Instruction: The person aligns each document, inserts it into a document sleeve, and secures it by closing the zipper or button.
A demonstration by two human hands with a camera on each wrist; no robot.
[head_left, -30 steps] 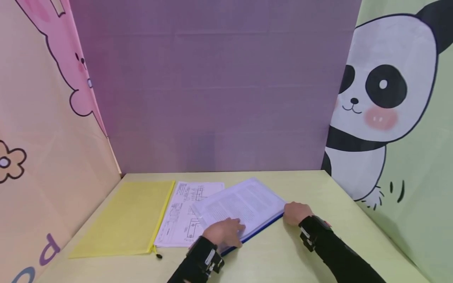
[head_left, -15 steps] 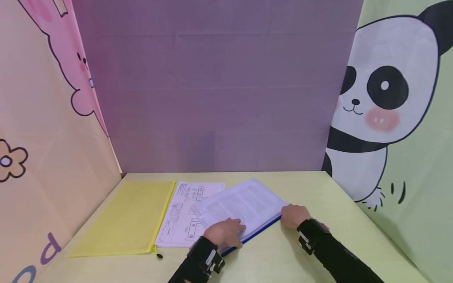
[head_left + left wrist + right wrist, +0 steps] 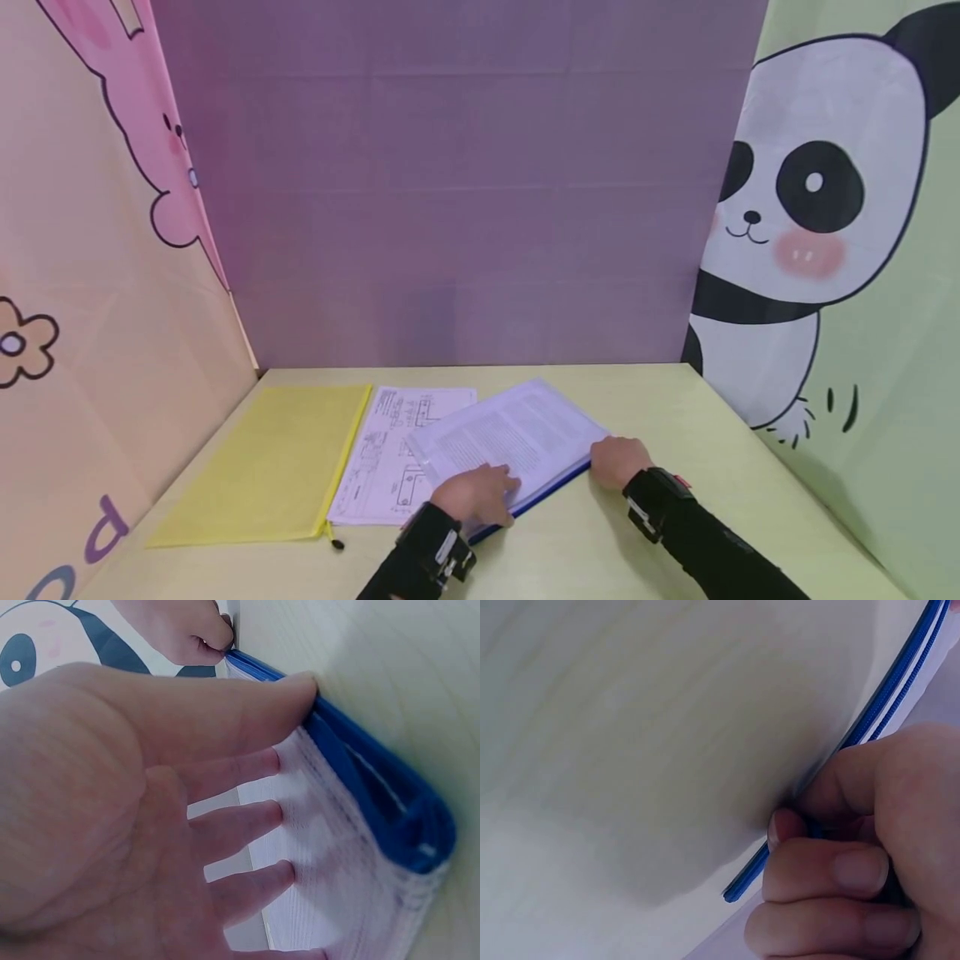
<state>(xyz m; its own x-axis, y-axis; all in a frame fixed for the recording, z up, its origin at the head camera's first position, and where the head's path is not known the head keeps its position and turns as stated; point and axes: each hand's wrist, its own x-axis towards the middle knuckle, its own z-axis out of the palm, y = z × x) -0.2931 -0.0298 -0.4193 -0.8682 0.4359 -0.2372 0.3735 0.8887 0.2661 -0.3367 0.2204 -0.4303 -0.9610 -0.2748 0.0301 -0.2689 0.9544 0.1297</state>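
A clear document pouch [image 3: 517, 429] with printed sheets inside and a blue zipper edge [image 3: 360, 765] lies tilted on the table, partly over a printed sheet [image 3: 390, 450]. My left hand [image 3: 476, 493] rests on its near left part, fingers spread on the pouch face and thumb against the blue edge. At the right corner my right hand [image 3: 621, 462] pinches something at the blue zipper [image 3: 885, 697], its fingers curled; the pinched piece is mostly hidden. In the right wrist view the zipper's end [image 3: 739, 889] sticks out past the right hand [image 3: 855, 847].
A yellow zip pouch [image 3: 262, 467] lies on the left of the table, its zipper edge beside the printed sheet and a dark pull [image 3: 337, 544] at its near corner. A purple panel [image 3: 465, 183] stands behind the table, with patterned walls at both sides.
My right hand has moved slightly left and nearer along the pouch's blue edge. The left hand and the pouches stay where they were.
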